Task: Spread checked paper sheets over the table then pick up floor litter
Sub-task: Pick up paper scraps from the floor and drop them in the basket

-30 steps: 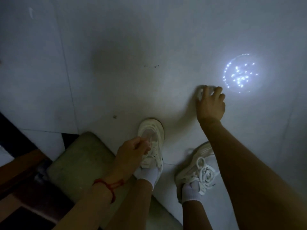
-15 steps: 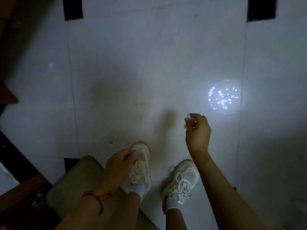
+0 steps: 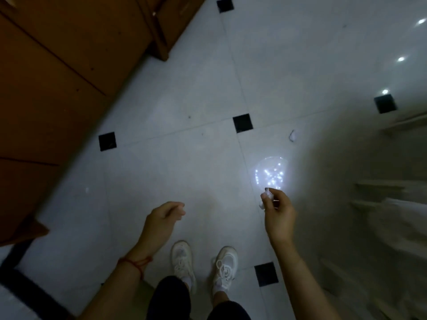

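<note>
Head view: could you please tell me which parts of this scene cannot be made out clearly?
- White scrap pinched in the right hand: too small and mostly covered by fingers to identify.
- Left hand: fingers curl inward; anything held is hidden.
- Litter on the floor: too small to identify.
- Pale shelves at right: dim and blurred.
- Wooden furniture: cut off by the left and top edges.

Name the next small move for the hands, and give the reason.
Probably step forward and reach the empty left hand down to the small white crumpled scrap lying on the white tiled floor beyond the light patch. The right hand already pinches a small white piece of litter, so the left is free.
</note>
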